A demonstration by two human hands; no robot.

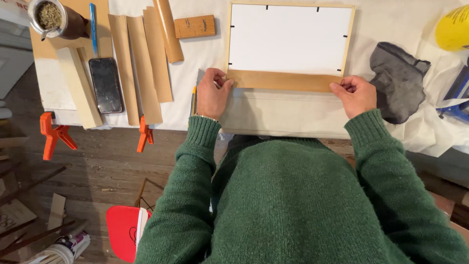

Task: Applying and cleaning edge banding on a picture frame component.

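A light wooden picture frame (351, 39) lies face down on the white-covered table, its white backing board showing. A brown veneer strip (283, 81) lies along the frame's near edge. My left hand (211, 93) presses on the strip's left end with fingers and thumb. My right hand (355, 94) pinches the strip's right end. Both arms wear green knitted sleeves. A yellow-handled knife (194, 98) lies just left of my left hand, partly hidden by it.
Several brown veneer strips (141, 63) and a rolled one lie at the left, with a black phone (105, 84), a wooden batten (78, 85), a small wooden block (194, 26), a blue pen and a metal cup. Orange clamps (56, 134) grip the table edge. A grey cloth (398, 80) lies right.
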